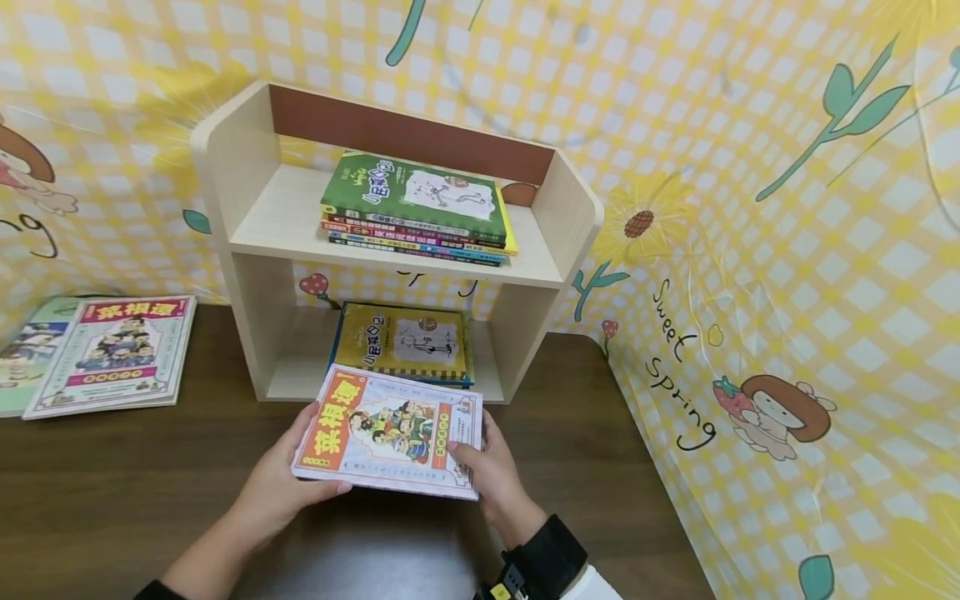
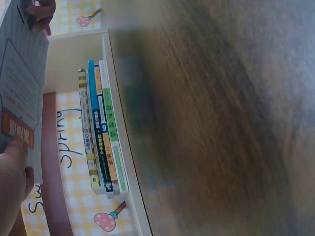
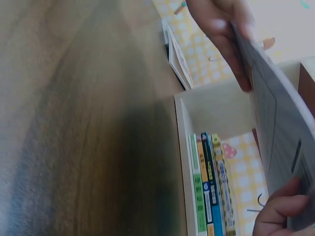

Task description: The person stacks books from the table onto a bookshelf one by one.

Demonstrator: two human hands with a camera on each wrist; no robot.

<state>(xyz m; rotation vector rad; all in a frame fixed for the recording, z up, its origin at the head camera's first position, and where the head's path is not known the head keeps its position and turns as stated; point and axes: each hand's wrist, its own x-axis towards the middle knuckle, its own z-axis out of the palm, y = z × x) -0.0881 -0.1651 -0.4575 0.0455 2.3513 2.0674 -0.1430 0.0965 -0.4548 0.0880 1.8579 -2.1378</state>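
Note:
Both hands hold a book point(image 1: 397, 425) with a white cover, an orange title band and a cartoon group of children, tilted in front of the shelf's lower level. My left hand point(image 1: 281, 483) grips its left edge, thumb on the near edge and fingers beneath. At the right edge my right hand point(image 1: 495, 471) pinches it, thumb on the cover. Just behind it, a yellow comic book point(image 1: 405, 337) tops a stack on the lower shelf; several spines point(image 2: 101, 132) of that stack show in the left wrist view.
The small wooden bookshelf point(image 1: 247, 325) stands against a yellow checked cloth point(image 1: 750, 250). A green book point(image 1: 420, 196) tops another stack on its upper level. To the left on the dark table point(image 1: 135, 483), a similar white book point(image 1: 127, 350) overlaps a green one point(image 1: 33, 358).

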